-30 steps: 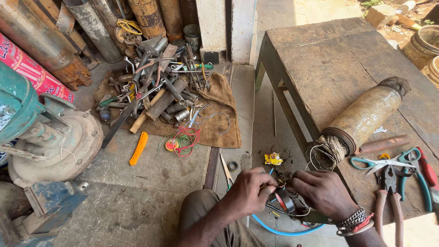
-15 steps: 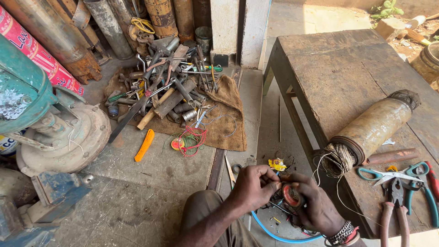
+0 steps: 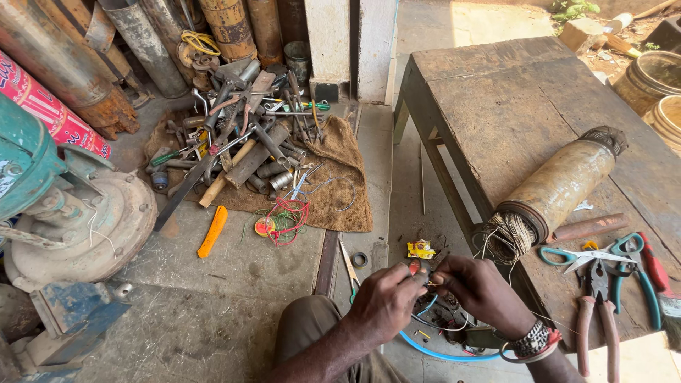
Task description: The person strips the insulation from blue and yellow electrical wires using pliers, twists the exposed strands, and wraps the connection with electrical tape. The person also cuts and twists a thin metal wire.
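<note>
— What's around you, biggest first?

— On my right stands the worn wooden table [image 3: 511, 92]. At far left sits a green and grey machine [image 3: 64, 213] on the concrete floor [image 3: 234, 298], with rusty pipes [image 3: 142, 42] leaning behind it. Between the two, further off, a burlap cloth [image 3: 347, 177] lies on the floor with a heap of wrenches and spanners [image 3: 241, 135] piled on it.

— And on the table?

— A brass-coloured cylinder [image 3: 560, 184] lies tilted, its near end spilling a bundle of thin wires [image 3: 507, 237]. Just to its right lie teal-handled scissors [image 3: 603, 255], and red-handled pliers [image 3: 596, 312] nearer to me.

— On the floor by you?

— An orange handle [image 3: 213, 230] lies near the cloth's near edge, with a tangle of red and green wire [image 3: 287, 216] to its right. A yellow scrap [image 3: 421, 249] sits just beyond my hands, and a blue hose [image 3: 440, 351] curves beneath them.

— Your hands?

— Both are low in the middle, beside the table's near corner. My left hand [image 3: 386, 305] is curled almost closed, fingertips pinching a small dark part with a red end [image 3: 418, 269]. My right hand [image 3: 482, 291], bracelets at the wrist, is likewise curled, fingers pinched on the same part from the other side, dark wires trailing under it. What exactly the part is, I cannot tell.
</note>
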A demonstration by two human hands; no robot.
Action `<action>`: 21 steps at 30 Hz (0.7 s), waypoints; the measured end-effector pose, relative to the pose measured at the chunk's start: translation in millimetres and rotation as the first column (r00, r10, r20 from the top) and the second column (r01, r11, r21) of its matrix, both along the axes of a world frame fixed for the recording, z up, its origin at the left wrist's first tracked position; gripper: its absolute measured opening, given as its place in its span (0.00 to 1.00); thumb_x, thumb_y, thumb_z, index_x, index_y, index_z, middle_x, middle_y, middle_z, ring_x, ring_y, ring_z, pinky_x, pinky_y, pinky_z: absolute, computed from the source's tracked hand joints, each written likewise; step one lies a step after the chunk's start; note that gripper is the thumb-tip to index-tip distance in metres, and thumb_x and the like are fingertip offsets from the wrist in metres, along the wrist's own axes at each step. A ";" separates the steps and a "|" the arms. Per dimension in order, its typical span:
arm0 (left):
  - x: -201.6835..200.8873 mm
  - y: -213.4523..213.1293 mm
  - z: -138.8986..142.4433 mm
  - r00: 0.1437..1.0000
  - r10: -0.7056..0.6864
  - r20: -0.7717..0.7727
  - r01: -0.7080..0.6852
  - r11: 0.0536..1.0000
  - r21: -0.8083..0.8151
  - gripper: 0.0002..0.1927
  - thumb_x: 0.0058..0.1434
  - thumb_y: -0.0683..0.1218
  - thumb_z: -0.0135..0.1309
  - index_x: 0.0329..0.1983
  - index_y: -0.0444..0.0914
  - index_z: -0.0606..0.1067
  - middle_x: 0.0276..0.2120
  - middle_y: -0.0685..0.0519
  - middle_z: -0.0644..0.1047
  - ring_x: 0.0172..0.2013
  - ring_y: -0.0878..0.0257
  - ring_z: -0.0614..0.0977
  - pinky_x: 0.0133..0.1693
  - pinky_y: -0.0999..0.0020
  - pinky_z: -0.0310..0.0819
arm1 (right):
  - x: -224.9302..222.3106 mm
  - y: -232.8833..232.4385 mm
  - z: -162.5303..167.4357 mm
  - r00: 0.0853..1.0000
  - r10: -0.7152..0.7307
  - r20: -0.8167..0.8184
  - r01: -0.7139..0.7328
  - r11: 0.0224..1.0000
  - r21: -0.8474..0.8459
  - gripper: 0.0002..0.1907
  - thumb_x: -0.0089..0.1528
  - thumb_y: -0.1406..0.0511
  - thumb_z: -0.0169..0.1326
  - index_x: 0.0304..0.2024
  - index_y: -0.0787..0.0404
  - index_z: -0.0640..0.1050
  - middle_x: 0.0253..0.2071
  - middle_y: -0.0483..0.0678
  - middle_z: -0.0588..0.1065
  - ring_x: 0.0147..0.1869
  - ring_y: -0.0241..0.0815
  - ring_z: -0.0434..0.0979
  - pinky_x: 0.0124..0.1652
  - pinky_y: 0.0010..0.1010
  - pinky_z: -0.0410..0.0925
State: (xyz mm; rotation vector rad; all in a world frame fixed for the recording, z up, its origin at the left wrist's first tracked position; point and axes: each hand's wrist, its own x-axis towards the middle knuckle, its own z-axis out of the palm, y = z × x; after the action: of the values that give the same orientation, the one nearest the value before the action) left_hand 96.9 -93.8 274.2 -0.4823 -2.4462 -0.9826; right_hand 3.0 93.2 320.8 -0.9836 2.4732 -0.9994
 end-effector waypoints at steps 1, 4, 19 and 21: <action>-1.7 -1.9 -0.8 0.998 0.012 0.069 -0.012 1.000 -0.008 0.11 0.65 0.38 0.61 0.48 0.29 0.80 0.33 0.41 0.79 0.32 0.54 0.85 0.31 0.66 0.82 | 0.7 2.5 3.5 0.988 0.133 -0.077 -0.141 0.984 -0.108 0.11 0.63 0.61 0.58 0.39 0.64 0.81 0.31 0.53 0.79 0.33 0.49 0.80 0.34 0.36 0.72; -3.8 -9.4 1.0 0.989 -0.011 0.150 0.013 1.000 -0.010 0.06 0.59 0.36 0.59 0.39 0.31 0.82 0.32 0.45 0.80 0.32 0.57 0.85 0.31 0.67 0.81 | 4.1 6.9 6.5 0.955 0.181 -0.234 -0.208 0.974 -0.094 0.09 0.58 0.62 0.61 0.36 0.61 0.82 0.31 0.51 0.80 0.36 0.51 0.81 0.35 0.38 0.72; -18.3 -8.6 16.6 0.893 -0.209 0.398 -0.023 0.863 0.504 0.06 0.62 0.40 0.56 0.40 0.32 0.80 0.33 0.50 0.83 0.36 0.66 0.83 0.40 0.67 0.79 | 17.5 16.8 -26.8 0.567 0.136 -0.812 -0.384 0.916 -0.114 0.32 0.53 0.66 0.62 0.57 0.55 0.63 0.59 0.56 0.71 0.62 0.58 0.73 0.61 0.55 0.66; -12.9 -7.4 17.9 0.946 -0.156 0.286 0.016 0.899 0.437 0.04 0.62 0.39 0.58 0.35 0.32 0.77 0.30 0.49 0.81 0.33 0.62 0.83 0.37 0.63 0.78 | 20.1 17.3 -39.5 0.727 0.094 -0.680 -0.384 0.877 -0.288 0.34 0.57 0.66 0.61 0.60 0.58 0.58 0.61 0.58 0.69 0.64 0.57 0.72 0.62 0.49 0.66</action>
State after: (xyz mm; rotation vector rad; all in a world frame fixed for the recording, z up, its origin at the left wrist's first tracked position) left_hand 84.0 -101.2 292.1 -0.2987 -2.3756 -1.7028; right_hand 23.1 110.5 281.3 -2.0585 2.5517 -1.2806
